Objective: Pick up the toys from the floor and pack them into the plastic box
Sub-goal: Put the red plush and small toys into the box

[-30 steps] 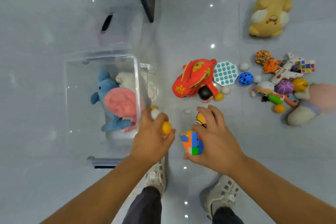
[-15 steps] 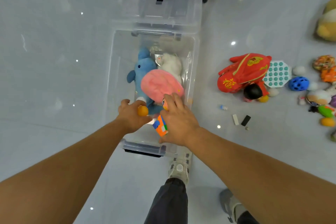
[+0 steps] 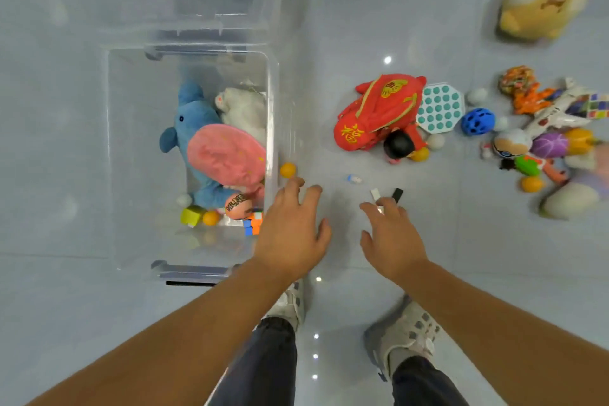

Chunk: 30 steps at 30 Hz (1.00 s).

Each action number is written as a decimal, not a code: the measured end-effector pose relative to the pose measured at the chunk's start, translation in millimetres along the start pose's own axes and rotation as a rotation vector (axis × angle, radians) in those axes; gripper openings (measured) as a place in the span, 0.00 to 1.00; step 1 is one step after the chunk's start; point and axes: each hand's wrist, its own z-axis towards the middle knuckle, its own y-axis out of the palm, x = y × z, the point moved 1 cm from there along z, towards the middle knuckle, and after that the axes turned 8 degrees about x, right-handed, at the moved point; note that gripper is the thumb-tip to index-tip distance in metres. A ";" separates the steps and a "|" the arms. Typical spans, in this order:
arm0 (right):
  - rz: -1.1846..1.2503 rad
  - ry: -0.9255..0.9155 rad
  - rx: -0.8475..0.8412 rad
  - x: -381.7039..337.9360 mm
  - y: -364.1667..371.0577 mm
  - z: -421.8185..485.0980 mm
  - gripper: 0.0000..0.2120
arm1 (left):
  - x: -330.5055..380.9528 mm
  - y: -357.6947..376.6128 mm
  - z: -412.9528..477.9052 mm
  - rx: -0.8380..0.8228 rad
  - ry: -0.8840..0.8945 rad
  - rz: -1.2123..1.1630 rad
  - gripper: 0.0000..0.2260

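Our left grip (image 3: 290, 234) is spread wide and holds nothing, over the right wall of the box (image 3: 109, 148). Our right grip (image 3: 392, 241) is equally wide and bare over the floor (image 3: 362, 26). On the red plush (image 3: 379, 109) we read a gold "福". The peach ball (image 3: 238, 206) in the box bears dark letters, "HUN" and then unclear. That ball, a cube (image 3: 253, 224), a yellow block (image 3: 191, 215) and three plushes (image 3: 197, 115) lie in the box, at 9 to 11 o'clock of the left grip. An orange ball (image 3: 288, 170) shows at its 12 o'clock, just outside the wall. Two chips (image 3: 375, 194), white and black, lie at the right grip's 12 o'clock, and the toy heap (image 3: 540, 145) at its 2 o'clock.
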 end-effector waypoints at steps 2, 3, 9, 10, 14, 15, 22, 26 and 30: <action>0.002 0.148 -0.061 36.6 12.0 8.5 0.27 | 3.5 46.2 10.3 -0.094 -0.104 0.079 0.26; 0.012 0.202 -0.076 52.5 20.9 14.5 0.28 | 0.1 68.3 18.4 -0.126 -0.169 0.121 0.28; 0.134 0.359 0.047 99.2 86.7 65.9 0.31 | -56.6 155.0 82.1 -0.043 -0.330 0.334 0.42; 0.146 0.366 0.067 99.6 97.5 73.1 0.32 | -63.2 161.8 88.8 -0.013 -0.314 0.357 0.42; 0.149 0.389 0.203 90.6 125.9 90.2 0.28 | -70.3 182.3 97.8 0.003 -0.356 0.308 0.39; 0.132 0.396 0.231 87.4 130.7 92.7 0.27 | -69.3 186.2 96.4 0.012 -0.366 0.302 0.39; 0.077 0.374 0.387 97.6 144.6 109.3 0.11 | -43.1 213.2 93.4 0.071 -0.174 0.382 0.32; 0.085 0.284 0.439 115.0 145.7 106.7 0.10 | -17.4 224.9 100.4 0.075 -0.059 0.303 0.28; 0.121 0.271 0.463 134.7 138.8 103.8 0.10 | -1.3 230.5 106.4 0.033 0.028 0.384 0.25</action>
